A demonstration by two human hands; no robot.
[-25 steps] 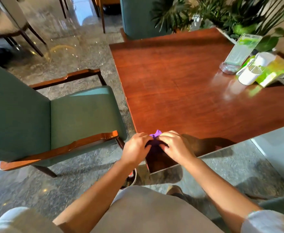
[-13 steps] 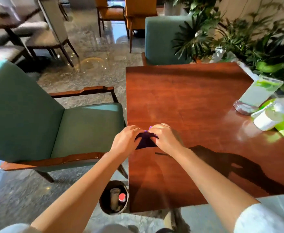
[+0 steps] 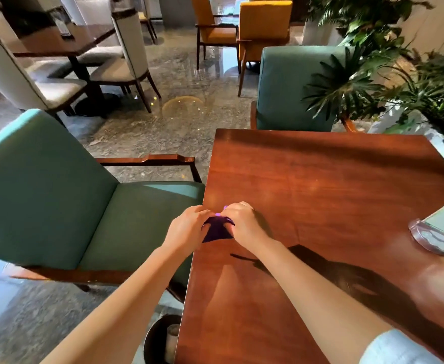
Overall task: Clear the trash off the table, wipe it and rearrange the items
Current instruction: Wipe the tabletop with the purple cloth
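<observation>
Both hands have slid farther up the table's left edge since the earlier frames, the purple cloth travelling with them, and more of the room beyond has come into view.

Nearest, a dark bin [image 3: 160, 340] sits on the floor just beside the table's near left corner, with something pale inside. Two bare forearms reach forward over the table [image 3: 333, 185]. The left hand [image 3: 186, 228] and right hand [image 3: 244, 223] meet at the left edge, fingers curled down and pinching the cloth [image 3: 217, 231], which lies bunched on the wood between them. At the right edge a clear stand [image 3: 436, 232] holds a card, partly cut off.

A green chair [image 3: 58, 193] stands just beside the table's left side. Another green chair [image 3: 291, 85] faces the far end, with leafy plants [image 3: 389, 74] along the right. Well beyond are orange chairs [image 3: 257, 27] and a second table with white chairs [image 3: 66, 61].
</observation>
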